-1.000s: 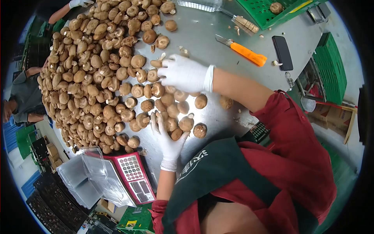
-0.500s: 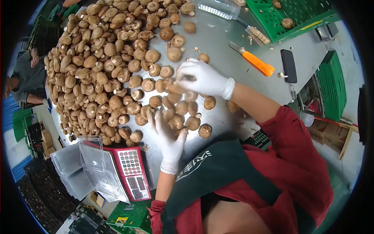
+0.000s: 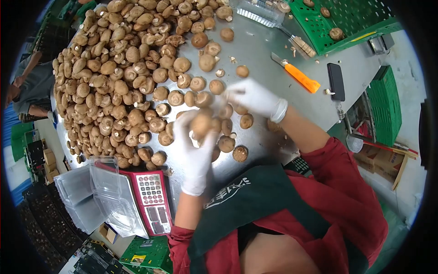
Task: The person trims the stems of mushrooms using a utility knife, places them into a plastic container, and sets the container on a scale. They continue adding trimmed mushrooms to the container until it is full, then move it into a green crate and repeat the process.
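Observation:
My left hand (image 3: 194,157), in a white glove, is curled around at least one brown mushroom (image 3: 201,124), lifted near the front of the metal table; motion blur hides how many it holds. To its right, my right hand (image 3: 255,98), gloved too, hovers over loose mushrooms with its fingers pointing left. Its fingertips are smeared, so whether anything is between them cannot be made out. Several single mushrooms (image 3: 226,144) lie around and under both hands. A large heap of mushrooms (image 3: 109,86) covers the table's left side.
A red scale (image 3: 153,192) with clear plastic trays (image 3: 116,201) stands at the lower left. An orange-handled knife (image 3: 301,77), a black phone (image 3: 336,82), a brush (image 3: 303,46) and a green crate (image 3: 328,45) are on the right. Another person (image 3: 29,86) is at the far left.
My left hand has moved up and closed around mushroom that now shows lifted and blurred. My right hand has shifted slightly right and down. The view has tilted a little.

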The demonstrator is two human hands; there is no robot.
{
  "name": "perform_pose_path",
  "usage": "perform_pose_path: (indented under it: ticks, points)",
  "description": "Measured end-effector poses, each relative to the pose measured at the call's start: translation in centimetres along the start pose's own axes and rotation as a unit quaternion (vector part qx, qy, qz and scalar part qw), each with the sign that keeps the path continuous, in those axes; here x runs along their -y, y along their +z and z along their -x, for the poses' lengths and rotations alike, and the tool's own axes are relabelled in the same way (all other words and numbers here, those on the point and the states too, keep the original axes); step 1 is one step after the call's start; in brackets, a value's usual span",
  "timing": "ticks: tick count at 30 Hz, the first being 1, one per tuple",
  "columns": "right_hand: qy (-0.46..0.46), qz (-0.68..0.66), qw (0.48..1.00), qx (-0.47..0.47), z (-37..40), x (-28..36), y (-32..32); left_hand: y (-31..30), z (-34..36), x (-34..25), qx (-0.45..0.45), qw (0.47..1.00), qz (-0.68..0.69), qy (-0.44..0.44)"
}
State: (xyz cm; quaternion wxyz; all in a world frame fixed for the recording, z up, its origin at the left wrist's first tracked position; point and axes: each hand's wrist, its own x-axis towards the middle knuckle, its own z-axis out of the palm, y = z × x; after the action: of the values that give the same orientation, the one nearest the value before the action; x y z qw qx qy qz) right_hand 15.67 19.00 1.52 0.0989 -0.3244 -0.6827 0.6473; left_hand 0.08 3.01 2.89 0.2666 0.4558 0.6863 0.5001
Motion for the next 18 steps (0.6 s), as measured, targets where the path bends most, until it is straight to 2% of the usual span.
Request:
perform_pose_path:
  ticks: [1,2,3,6,7,8,9,11,12,14,15,16,17,18]
  points:
    - [-0.07,0.045,0.994,-0.068,-0.5,-1.2,-1.2,-1.1,0.4,0.0,-0.021,0.999,0.013,-0.026]
    - [-0.07,0.087,0.985,-0.131,-0.8,-1.9,-2.7,-1.5,0.7,-0.7,-0.076,0.992,0.074,-0.072]
    - [-0.075,0.064,0.981,-0.17,-1.4,-2.8,-4.1,-3.1,1.4,1.2,-0.076,0.983,0.134,-0.1]
    - [-0.11,0.122,0.963,-0.214,-3.1,-6.3,-7.1,-6.2,4.6,5.3,-0.106,0.94,0.253,-0.202]
    - [-0.13,0.172,0.955,-0.205,-3.2,-6.6,-7.0,-7.3,5.7,6.3,-0.049,0.943,0.223,-0.242]
    - [-0.15,0.222,0.943,-0.195,-3.5,-6.8,-6.8,-7.2,6.7,7.2,-0.033,0.942,0.195,-0.27]
    - [-0.17,0.27,0.93,-0.184,-3.8,-6.7,-6.4,-6.9,7.4,7.7,-0.023,0.953,0.152,-0.263]
    - [-0.175,0.201,0.958,-0.106,-4.3,-6.3,-4.9,-6.4,8.8,8.1,-0.027,0.958,0.105,-0.265]
    - [-0.176,0.165,0.968,-0.068,-4.4,-6.1,-4.0,-6.8,8.6,7.1,-0.047,0.967,0.066,-0.242]
    - [-0.173,0.179,0.967,-0.06,-4.4,-5.6,-3.1,-7.8,8.3,4.7,-0.088,0.977,-0.012,-0.195]
    - [-0.171,0.183,0.966,-0.057,-4.5,-5.5,-3.1,-8.7,8.2,3.2,-0.169,0.971,-0.023,-0.168]
    - [-0.169,0.186,0.966,-0.053,-4.6,-5.5,-3.1,-10.6,7.7,1.2,-0.2,0.955,-0.213,-0.051]
    - [-0.166,0.182,0.968,-0.053,-4.6,-5.7,-3.3,-14.0,8.0,1.6,-0.241,0.907,-0.341,0.054]
    - [-0.173,0.18,0.967,-0.05,-4.6,-5.8,-3.3,-16.3,8.2,0.9,-0.329,0.879,-0.343,0.016]
